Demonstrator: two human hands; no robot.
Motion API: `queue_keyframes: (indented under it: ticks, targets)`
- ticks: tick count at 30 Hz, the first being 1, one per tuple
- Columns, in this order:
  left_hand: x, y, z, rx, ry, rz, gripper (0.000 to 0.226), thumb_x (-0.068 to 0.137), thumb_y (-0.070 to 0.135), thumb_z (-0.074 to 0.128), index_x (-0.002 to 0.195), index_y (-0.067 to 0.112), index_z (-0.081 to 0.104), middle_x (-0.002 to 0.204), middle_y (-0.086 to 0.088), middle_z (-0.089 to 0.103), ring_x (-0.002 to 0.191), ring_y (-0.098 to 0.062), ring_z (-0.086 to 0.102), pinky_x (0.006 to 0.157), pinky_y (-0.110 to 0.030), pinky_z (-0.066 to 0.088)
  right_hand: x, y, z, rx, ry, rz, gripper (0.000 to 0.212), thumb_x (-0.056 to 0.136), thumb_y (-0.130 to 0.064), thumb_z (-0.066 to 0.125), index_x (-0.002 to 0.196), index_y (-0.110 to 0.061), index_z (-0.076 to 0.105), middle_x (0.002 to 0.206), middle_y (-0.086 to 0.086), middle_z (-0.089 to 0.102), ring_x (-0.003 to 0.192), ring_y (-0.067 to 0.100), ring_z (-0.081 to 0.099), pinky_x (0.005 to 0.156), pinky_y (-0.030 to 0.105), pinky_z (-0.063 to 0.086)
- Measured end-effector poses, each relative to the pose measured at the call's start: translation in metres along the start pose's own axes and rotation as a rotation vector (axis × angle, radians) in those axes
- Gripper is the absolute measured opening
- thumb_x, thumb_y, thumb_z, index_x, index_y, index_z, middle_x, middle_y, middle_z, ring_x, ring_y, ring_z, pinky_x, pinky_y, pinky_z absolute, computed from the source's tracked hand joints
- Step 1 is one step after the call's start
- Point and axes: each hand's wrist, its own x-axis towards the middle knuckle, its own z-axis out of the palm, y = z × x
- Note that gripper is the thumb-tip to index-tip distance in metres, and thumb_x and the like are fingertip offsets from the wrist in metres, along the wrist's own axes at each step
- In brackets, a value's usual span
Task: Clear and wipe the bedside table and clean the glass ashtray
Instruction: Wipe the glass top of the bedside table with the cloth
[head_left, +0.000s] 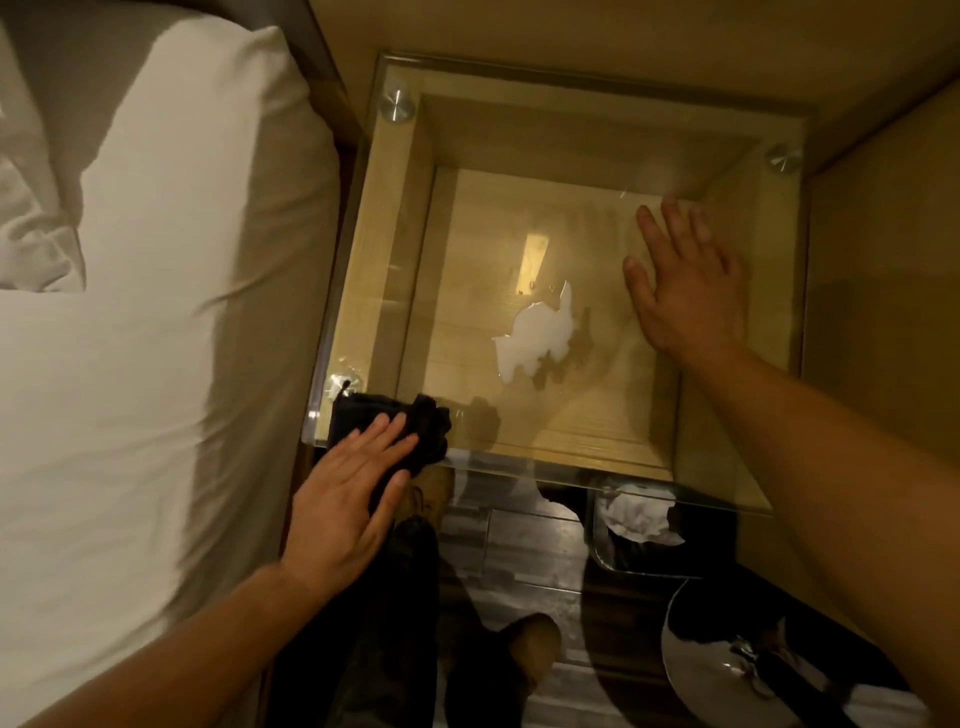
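Observation:
The bedside table (582, 93) has a clear glass top over a pale wooden box frame. My left hand (348, 493) lies flat, fingers together, pressing a black cloth (415, 421) onto the glass at the near left corner. My right hand (685, 280) rests flat and open on the right part of the glass, holding nothing. A white glare patch (535, 332) shows in the middle of the glass. No ashtray is visible.
A bed with a white pillow (156, 260) runs along the left. A bin (644, 525) with crumpled white paper stands on the floor below the table's near edge. A round shiny object (717, 670) lies at the lower right. My foot (535, 644) is on the grey floor.

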Motion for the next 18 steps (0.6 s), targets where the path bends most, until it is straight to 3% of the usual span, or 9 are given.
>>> queue_keyframes:
  ticks: [3, 5, 7, 9, 12, 15, 18]
  targets:
    - [-0.007, 0.036, -0.018, -0.289, 0.028, -0.304, 0.032, 0.107, 0.045, 0.045, 0.121, 0.034, 0.071, 0.12, 0.025, 0.073, 0.117, -0.001, 0.066, 0.097, -0.013, 0.049, 0.0, 0.001, 0.001, 0.003, 0.006, -0.006, 0.063, 0.104, -0.058, 0.02, 0.163, -0.035, 0.013, 0.173, -0.002, 0.011, 0.16, 0.022, 0.006, 0.123, 0.05, 0.015]
    - [0.002, 0.059, -0.027, -0.577, 0.037, -0.5, 0.027, 0.103, 0.042, 0.048, 0.104, 0.035, 0.074, 0.096, 0.016, 0.079, 0.094, -0.008, 0.074, 0.08, -0.02, 0.056, 0.001, 0.002, 0.002, 0.006, -0.001, -0.008, 0.063, 0.105, -0.057, 0.021, 0.163, -0.035, 0.013, 0.173, -0.002, 0.01, 0.16, 0.022, 0.005, 0.123, 0.05, 0.015]
    - [0.022, 0.078, -0.038, -0.743, 0.051, -0.6, 0.031, 0.104, 0.036, 0.049, 0.101, 0.025, 0.078, 0.097, 0.002, 0.08, 0.095, -0.016, 0.075, 0.082, -0.033, 0.06, 0.0, 0.002, 0.001, 0.018, -0.017, -0.014, 0.062, 0.105, -0.056, 0.021, 0.163, -0.035, 0.013, 0.173, -0.002, 0.008, 0.16, 0.022, 0.003, 0.124, 0.05, 0.014]
    - [0.057, 0.094, -0.052, -0.88, 0.076, -0.635, 0.032, 0.107, 0.032, 0.048, 0.103, 0.02, 0.078, 0.1, -0.001, 0.081, 0.1, -0.017, 0.076, 0.082, -0.032, 0.059, -0.003, 0.003, -0.003, 0.049, -0.021, -0.023, 0.06, 0.107, -0.052, 0.024, 0.163, -0.033, 0.017, 0.173, -0.001, 0.01, 0.16, 0.021, 0.004, 0.125, 0.049, 0.012]
    - [0.126, 0.11, -0.076, -0.943, 0.109, -0.507, 0.03, 0.107, 0.032, 0.048, 0.107, 0.02, 0.075, 0.102, -0.002, 0.079, 0.102, -0.012, 0.075, 0.081, -0.025, 0.058, -0.021, 0.005, -0.009, 0.099, 0.005, -0.012, 0.058, 0.106, -0.05, 0.028, 0.162, -0.032, 0.023, 0.172, -0.001, 0.014, 0.159, 0.021, 0.009, 0.124, 0.048, 0.012]
    - [0.207, 0.115, -0.097, -0.706, 0.105, -0.182, 0.026, 0.109, 0.032, 0.046, 0.114, 0.017, 0.068, 0.098, 0.005, 0.07, 0.09, 0.001, 0.068, 0.074, -0.016, 0.052, -0.058, 0.009, -0.007, 0.097, -0.021, 0.0, 0.061, 0.104, -0.054, 0.023, 0.162, -0.034, 0.022, 0.172, -0.002, 0.013, 0.159, 0.021, 0.012, 0.123, 0.049, 0.014]
    - [0.287, 0.113, -0.105, -0.415, 0.045, 0.105, 0.037, 0.109, 0.031, 0.046, 0.139, 0.012, 0.057, 0.117, 0.004, 0.067, 0.102, 0.0, 0.064, 0.08, -0.013, 0.051, -0.081, 0.014, 0.003, 0.055, -0.088, 0.026, 0.063, 0.103, -0.056, 0.018, 0.163, -0.037, 0.015, 0.172, -0.005, 0.006, 0.16, 0.02, 0.008, 0.124, 0.051, 0.018]
